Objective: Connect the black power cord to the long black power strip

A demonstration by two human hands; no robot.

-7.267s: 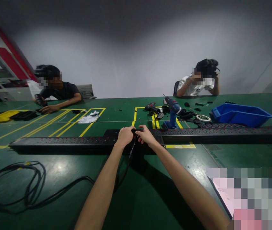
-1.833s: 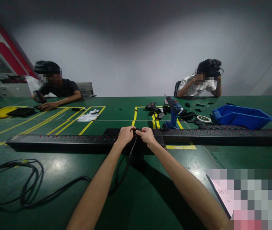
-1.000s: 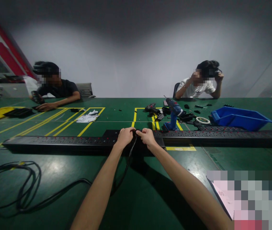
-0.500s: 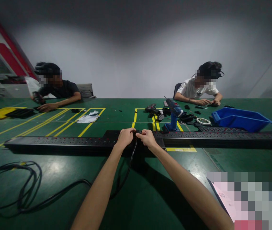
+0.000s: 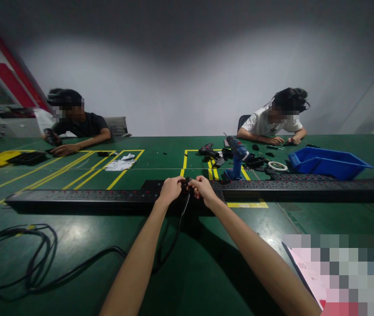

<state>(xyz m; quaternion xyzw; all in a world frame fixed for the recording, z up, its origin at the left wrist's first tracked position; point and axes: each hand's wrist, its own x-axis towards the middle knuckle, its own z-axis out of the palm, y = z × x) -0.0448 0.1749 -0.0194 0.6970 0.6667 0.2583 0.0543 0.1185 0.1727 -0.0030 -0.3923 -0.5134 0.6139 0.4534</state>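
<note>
A long black power strip (image 5: pixel 84 197) with rows of sockets and small red marks lies across the table in front of me. At its middle, my left hand (image 5: pixel 172 188) pinches a small black cable end (image 5: pixel 187 180) from the left. My right hand (image 5: pixel 203 189) grips the same piece from the right between thumb and forefinger, its other fingers curled loosely. From between my hands the black power cable (image 5: pixel 183 213) hangs down over the strip's near side and runs left into loose loops on the table. The fingers partly cover the cable end, so its exact shape is unclear.
A blue cordless drill (image 5: pixel 236 158) stands just beyond the strip, amid small black parts and a white tape roll (image 5: pixel 277 166). To the right sits a blue bin (image 5: pixel 328 163). Papers (image 5: pixel 121 163) lie left of centre. Two people work across the green table (image 5: pixel 84 281).
The fingers of my right hand have loosened and shifted slightly, showing more of the black piece. My left hand stays almost in place. The view has moved a little.
</note>
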